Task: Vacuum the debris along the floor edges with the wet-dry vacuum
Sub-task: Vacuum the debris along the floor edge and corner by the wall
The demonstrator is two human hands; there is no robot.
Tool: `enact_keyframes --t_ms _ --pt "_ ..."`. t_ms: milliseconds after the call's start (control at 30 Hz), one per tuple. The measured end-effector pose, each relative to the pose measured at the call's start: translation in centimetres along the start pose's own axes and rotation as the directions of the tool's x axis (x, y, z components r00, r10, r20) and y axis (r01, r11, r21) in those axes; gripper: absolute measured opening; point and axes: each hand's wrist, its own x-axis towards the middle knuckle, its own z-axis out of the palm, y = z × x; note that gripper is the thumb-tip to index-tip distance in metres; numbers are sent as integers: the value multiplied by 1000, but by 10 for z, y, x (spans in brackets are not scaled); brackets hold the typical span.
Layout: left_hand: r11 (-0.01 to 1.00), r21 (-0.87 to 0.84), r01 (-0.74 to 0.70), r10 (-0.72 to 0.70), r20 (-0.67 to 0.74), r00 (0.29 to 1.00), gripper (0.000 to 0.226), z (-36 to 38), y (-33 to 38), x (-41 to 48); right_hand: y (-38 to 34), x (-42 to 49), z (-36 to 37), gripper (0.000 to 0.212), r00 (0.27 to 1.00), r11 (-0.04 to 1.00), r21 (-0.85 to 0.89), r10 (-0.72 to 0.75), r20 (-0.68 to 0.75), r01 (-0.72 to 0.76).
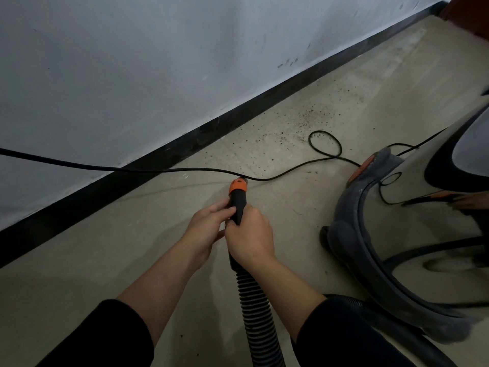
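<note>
- The hose handle, a smooth black rigid tube, sits at the middle of the frame, just above the floor. Its long axis runs almost straight up the frame, and its open end points at the baseboard.
- An orange collar with small slots caps that end, right by the power cord.
- The right hand is wrapped round the lower part of the handle, fingers curled tight about it.
- The left hand holds the handle from the left side, just above the right hand, with its fingertips bent onto the black tube.
- A ribbed black corrugated hose drops from the handle to the bottom edge of the frame.
- The vacuum body stands at the right edge, with a dusty grey plastic base, a shiny curved tank above it and an orange latch.
- The debris is dark specks scattered on the beige floor in the upper right, near the baseboard.
- The thin black cord crosses from the left edge, makes a loop and runs on to the vacuum.
- The wall is matt white and scuffed, and the baseboard is glossy black.
- Both forearms come out of black sleeves.
- I can read no lettering anywhere.
</note>
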Motion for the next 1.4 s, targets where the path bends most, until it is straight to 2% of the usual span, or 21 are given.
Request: enact_keyframes --t_ms 233,400,733,967,1400 --pt "998 -55 10 -15 -104 994 37 -8 2 0 -7 -2 9 27 999 999 -28 -36 34 37" --pt "998 -58 21 -28 -137 990 39 -21 3 -2 -15 -4 18 30 996 997 -52 -62 56 65" --pt "993 -116 5 -31 -229 973 33 -44 7 -3 -31 -5 37 28 985 988 -79 -122 120 132" --pt "990 -137 -37 -5 -290 957 39 -58 8 -3 -42 0 45 26 974 982 -81 -159 161 173" --pt "966 -237 -105 5 -388 922 35 -68 11 3 -55 11 54 26 957 976 -40 -202 209 215"
